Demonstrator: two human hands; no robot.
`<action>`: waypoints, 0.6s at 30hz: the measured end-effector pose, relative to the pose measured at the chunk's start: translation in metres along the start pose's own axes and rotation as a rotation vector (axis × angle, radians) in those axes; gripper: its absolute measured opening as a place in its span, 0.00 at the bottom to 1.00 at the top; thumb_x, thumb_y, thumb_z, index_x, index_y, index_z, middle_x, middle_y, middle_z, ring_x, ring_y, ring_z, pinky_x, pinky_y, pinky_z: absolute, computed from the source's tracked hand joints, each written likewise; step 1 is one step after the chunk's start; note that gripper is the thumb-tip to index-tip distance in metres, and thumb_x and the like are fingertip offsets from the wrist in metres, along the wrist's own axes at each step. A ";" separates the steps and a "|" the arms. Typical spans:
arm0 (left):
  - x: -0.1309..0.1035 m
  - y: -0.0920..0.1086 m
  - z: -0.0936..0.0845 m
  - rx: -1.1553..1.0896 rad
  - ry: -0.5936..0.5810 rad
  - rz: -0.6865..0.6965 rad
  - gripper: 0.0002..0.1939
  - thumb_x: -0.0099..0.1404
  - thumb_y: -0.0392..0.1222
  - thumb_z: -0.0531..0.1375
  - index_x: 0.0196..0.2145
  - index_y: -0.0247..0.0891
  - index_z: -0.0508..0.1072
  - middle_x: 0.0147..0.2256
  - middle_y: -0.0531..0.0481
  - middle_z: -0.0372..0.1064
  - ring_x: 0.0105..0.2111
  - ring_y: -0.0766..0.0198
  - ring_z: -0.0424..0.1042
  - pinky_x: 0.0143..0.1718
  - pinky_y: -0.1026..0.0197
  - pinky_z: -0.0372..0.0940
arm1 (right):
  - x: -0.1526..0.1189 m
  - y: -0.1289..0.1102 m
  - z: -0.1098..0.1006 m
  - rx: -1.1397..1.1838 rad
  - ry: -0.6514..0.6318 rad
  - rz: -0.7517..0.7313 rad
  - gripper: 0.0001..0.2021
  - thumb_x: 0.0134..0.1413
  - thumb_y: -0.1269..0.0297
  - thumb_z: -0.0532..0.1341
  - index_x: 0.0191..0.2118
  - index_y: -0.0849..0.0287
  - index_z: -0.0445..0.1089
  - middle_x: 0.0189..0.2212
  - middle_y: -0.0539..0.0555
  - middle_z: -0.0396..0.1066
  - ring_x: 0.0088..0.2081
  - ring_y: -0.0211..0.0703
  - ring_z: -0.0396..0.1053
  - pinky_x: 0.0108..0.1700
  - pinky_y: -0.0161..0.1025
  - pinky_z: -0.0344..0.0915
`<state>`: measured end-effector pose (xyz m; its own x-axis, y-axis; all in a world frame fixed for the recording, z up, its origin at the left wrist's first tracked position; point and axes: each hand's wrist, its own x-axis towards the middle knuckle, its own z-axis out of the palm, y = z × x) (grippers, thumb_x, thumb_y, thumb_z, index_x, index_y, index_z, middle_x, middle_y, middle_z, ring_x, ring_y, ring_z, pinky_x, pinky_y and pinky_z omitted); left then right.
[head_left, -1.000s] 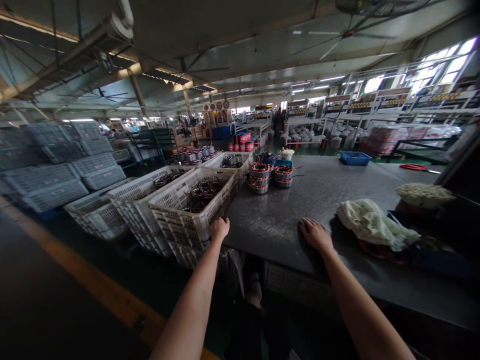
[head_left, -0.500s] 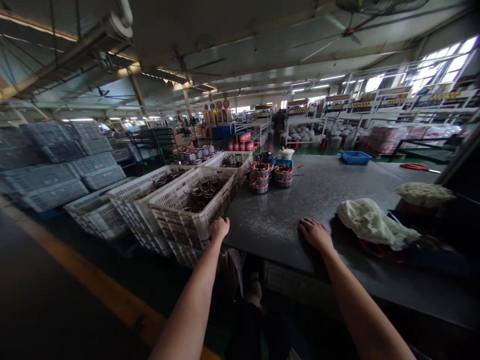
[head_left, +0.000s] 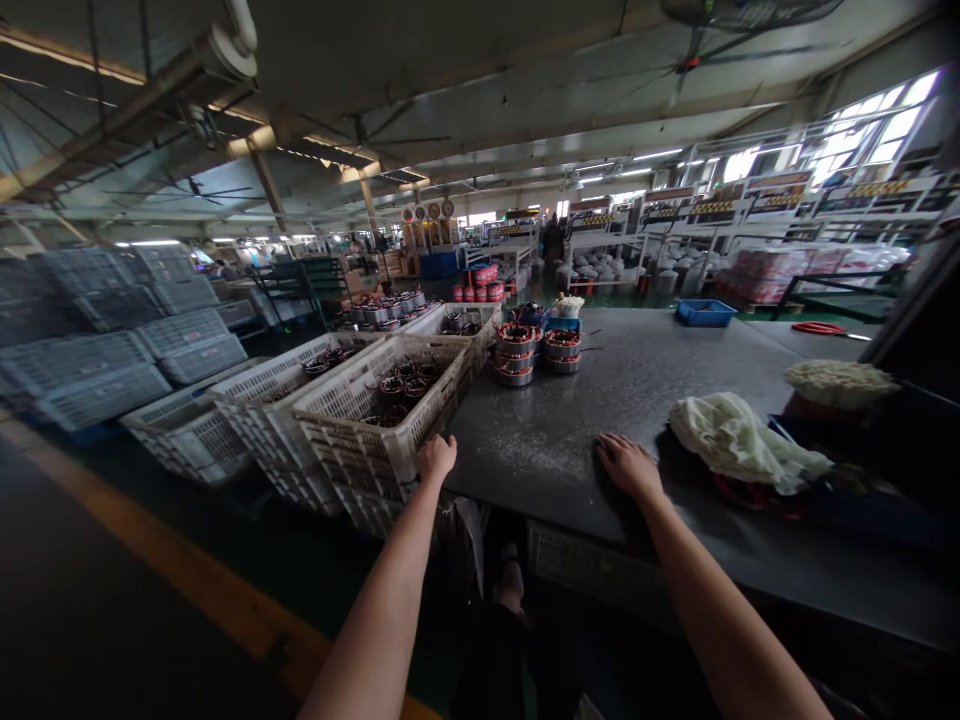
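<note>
My left hand [head_left: 437, 458] is closed, its fingers curled, where the dark table [head_left: 637, 360] meets a white plastic crate [head_left: 352, 428]. Whether it grips the crate's rim or the table edge I cannot tell. Motor stators with dark windings [head_left: 405, 385] lie inside that crate. My right hand [head_left: 628, 466] rests flat on the tabletop near its front edge, fingers apart and holding nothing. To its right lies a bundled pale cloth [head_left: 739, 440]. Farther back on the table stand two stacks of stators with copper-red windings, a left stack [head_left: 515, 355] and a right stack [head_left: 562, 350].
More white crates [head_left: 225, 395] stand to the left, beside stacked grey crates [head_left: 97, 360]. At the table's far side sits a blue bin [head_left: 705, 313], with red-handled scissors [head_left: 819, 328] to its right. A pale pile of gloves or cloth [head_left: 840, 380] lies at the right.
The view has shifted very slightly. Both hands stay in the same places, and nothing has been picked up or let go.
</note>
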<state>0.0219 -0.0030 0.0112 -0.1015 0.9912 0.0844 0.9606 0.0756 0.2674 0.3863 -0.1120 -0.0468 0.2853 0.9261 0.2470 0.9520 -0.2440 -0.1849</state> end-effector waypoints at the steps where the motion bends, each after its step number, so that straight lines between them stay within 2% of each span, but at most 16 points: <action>1: 0.001 0.000 0.001 0.000 0.002 0.000 0.23 0.73 0.51 0.50 0.46 0.28 0.75 0.41 0.33 0.73 0.45 0.47 0.73 0.45 0.55 0.66 | 0.000 0.000 0.000 0.000 0.000 0.003 0.23 0.68 0.57 0.48 0.63 0.59 0.61 0.63 0.55 0.58 0.64 0.51 0.53 0.66 0.51 0.50; 8: 0.003 -0.001 0.004 -0.002 0.000 -0.007 0.24 0.73 0.51 0.51 0.43 0.28 0.77 0.40 0.32 0.73 0.44 0.47 0.74 0.43 0.55 0.67 | 0.000 0.000 0.001 0.010 -0.003 -0.001 0.21 0.68 0.57 0.48 0.61 0.57 0.64 0.63 0.54 0.58 0.64 0.51 0.53 0.66 0.51 0.49; 18: 0.002 -0.001 0.003 -0.009 -0.003 -0.009 0.24 0.73 0.51 0.51 0.44 0.28 0.77 0.40 0.32 0.73 0.45 0.47 0.73 0.43 0.56 0.66 | 0.000 0.000 0.001 0.020 0.005 0.000 0.22 0.68 0.57 0.48 0.61 0.57 0.64 0.62 0.54 0.58 0.64 0.51 0.53 0.66 0.52 0.49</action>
<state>0.0217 -0.0003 0.0087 -0.1090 0.9909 0.0790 0.9574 0.0832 0.2765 0.3860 -0.1120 -0.0474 0.2858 0.9246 0.2517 0.9497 -0.2382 -0.2034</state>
